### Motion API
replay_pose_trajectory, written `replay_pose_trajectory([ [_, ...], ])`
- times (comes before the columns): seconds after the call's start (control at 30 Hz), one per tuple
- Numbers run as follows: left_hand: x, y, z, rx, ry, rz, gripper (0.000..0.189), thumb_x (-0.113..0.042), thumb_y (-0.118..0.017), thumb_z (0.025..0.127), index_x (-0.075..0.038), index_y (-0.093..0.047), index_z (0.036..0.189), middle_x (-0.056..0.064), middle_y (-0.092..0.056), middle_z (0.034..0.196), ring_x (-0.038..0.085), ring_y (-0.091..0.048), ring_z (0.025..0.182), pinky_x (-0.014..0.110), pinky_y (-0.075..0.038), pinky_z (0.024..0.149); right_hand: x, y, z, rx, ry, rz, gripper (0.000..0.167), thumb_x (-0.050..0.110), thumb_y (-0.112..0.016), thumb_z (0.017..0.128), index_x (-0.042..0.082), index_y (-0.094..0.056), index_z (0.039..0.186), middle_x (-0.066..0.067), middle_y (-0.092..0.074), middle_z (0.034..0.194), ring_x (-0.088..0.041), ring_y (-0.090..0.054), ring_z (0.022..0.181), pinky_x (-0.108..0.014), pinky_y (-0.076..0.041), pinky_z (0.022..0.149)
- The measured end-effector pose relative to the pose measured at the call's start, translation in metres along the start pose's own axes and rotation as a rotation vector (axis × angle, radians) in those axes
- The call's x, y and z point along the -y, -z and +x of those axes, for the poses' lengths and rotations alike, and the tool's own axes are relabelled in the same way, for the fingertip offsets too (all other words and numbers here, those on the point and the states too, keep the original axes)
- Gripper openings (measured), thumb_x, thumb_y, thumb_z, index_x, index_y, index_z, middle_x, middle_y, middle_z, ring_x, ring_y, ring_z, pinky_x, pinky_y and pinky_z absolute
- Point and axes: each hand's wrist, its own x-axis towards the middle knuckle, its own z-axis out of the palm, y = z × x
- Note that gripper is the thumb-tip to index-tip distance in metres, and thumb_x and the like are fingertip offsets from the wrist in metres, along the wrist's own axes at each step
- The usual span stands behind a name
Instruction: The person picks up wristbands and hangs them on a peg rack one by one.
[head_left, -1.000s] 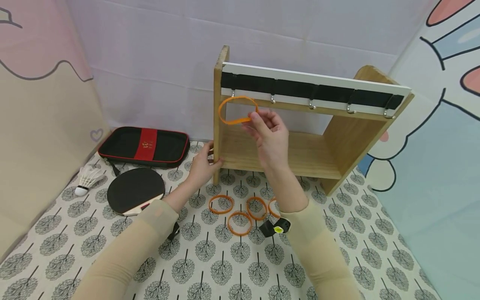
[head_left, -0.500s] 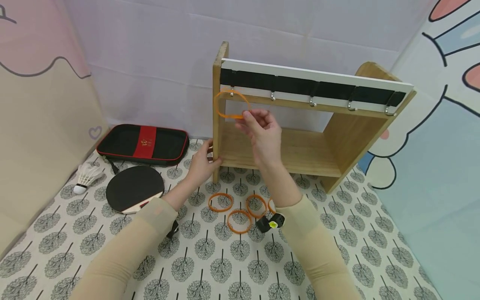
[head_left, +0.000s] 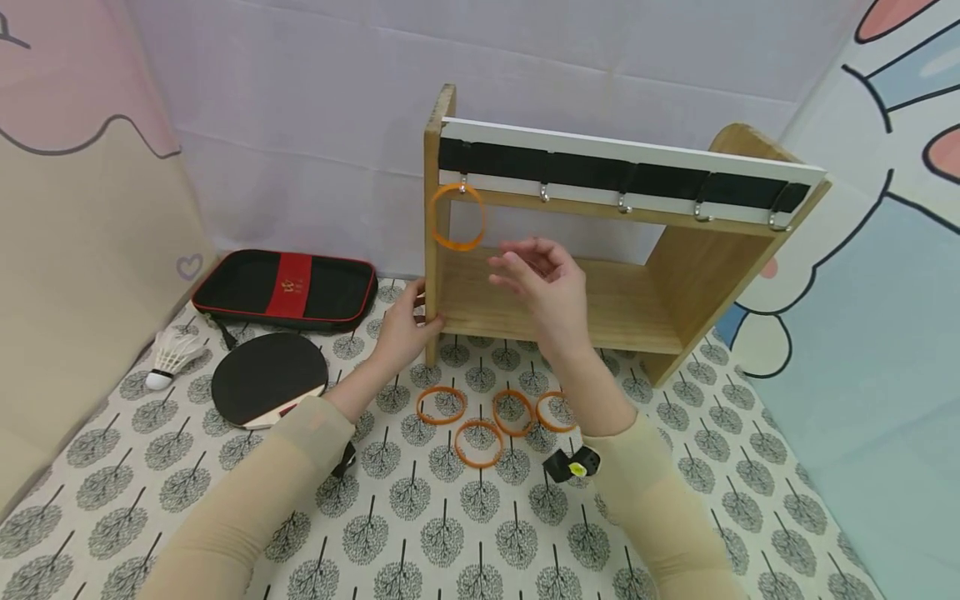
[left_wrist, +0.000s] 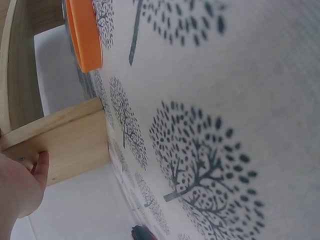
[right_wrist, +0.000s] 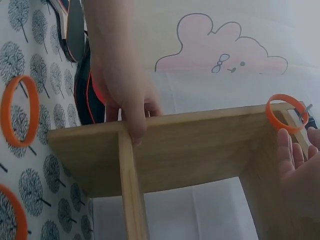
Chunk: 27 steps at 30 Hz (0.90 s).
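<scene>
An orange wristband (head_left: 459,245) hangs from the leftmost metal hook (head_left: 462,185) on the front rail of a wooden shelf (head_left: 585,304). To the right of that band, my right hand (head_left: 557,292) is off it, fingers loosely bent and holding nothing. In the right wrist view the fingertips (right_wrist: 283,135) are right by the lower edge of the hanging band (right_wrist: 276,120). My left hand (head_left: 405,327) grips the shelf's left side panel (head_left: 432,250), with the thumb on its inner side. Several more orange wristbands (head_left: 478,463) lie on the cloth in front of the shelf.
Several bare hooks (head_left: 623,204) line the rail to the right. At the left lie a black case with a red band (head_left: 288,287), a table tennis paddle (head_left: 266,379) and a shuttlecock (head_left: 172,357). A patterned cloth (head_left: 420,542) covers the table; fabric walls stand behind and beside.
My right hand moved left with the wristband to the first hook, let go and drew back to the right. The band now hangs there. My left hand stays on the panel.
</scene>
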Motion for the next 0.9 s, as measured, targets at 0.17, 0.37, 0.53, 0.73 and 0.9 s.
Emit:
replay_pose_trajectory([
  [0.17, -0.002, 0.0, 0.0, 0.001, 0.004, 0.006, 0.064, -0.01, -0.064, 0.086, -0.009, -0.035, 0.143, 0.011, -0.046, 0.139, 0.026, -0.051, 0.121, 0.032, -0.055, 0.089, 0.006, 0.024, -0.016, 0.077, 0.005, -0.268, 0.027, 0.01, -0.07, 0.084, 0.001, -0.06, 0.107, -0.014, -0.065, 0.111, -0.023, -0.067, 0.094, -0.04, -0.058, 0.083],
  [0.37, -0.005, 0.0, 0.001, 0.017, 0.008, 0.004, 0.063, -0.011, -0.064, 0.087, -0.009, -0.034, 0.143, 0.011, -0.045, 0.14, 0.027, -0.051, 0.122, 0.033, -0.056, 0.089, 0.004, 0.063, -0.032, 0.199, -0.036, -0.619, 0.031, 0.013, -0.071, 0.084, 0.005, -0.062, 0.113, -0.011, -0.065, 0.114, -0.018, -0.063, 0.1, -0.026, -0.055, 0.088],
  [0.53, -0.006, 0.001, 0.0, 0.011, 0.013, 0.013, 0.063, -0.009, -0.064, 0.086, -0.008, -0.035, 0.142, 0.013, -0.045, 0.139, 0.028, -0.051, 0.121, 0.034, -0.056, 0.089, -0.001, 0.092, -0.043, 0.272, -0.091, -0.877, 0.032, 0.02, -0.071, 0.084, 0.012, -0.063, 0.114, -0.007, -0.066, 0.113, -0.021, -0.065, 0.099, -0.028, -0.057, 0.082],
  [0.73, -0.005, 0.002, 0.0, 0.005, 0.022, 0.019, 0.062, -0.01, -0.063, 0.087, -0.008, -0.035, 0.142, 0.012, -0.046, 0.139, 0.027, -0.051, 0.121, 0.034, -0.055, 0.09, -0.013, 0.119, -0.056, 0.43, -0.09, -1.198, 0.034, 0.019, -0.073, 0.083, 0.009, -0.065, 0.115, -0.006, -0.068, 0.111, -0.025, -0.063, 0.103, -0.043, -0.055, 0.088],
  [0.9, -0.005, 0.002, -0.001, 0.008, 0.017, 0.025, 0.062, -0.01, -0.063, 0.087, -0.008, -0.034, 0.142, 0.013, -0.045, 0.139, 0.027, -0.051, 0.122, 0.033, -0.055, 0.091, -0.032, 0.143, -0.066, 0.544, -0.114, -1.307, 0.03, 0.014, -0.07, 0.085, 0.007, -0.065, 0.114, -0.008, -0.067, 0.109, -0.027, -0.062, 0.101, -0.045, -0.055, 0.084],
])
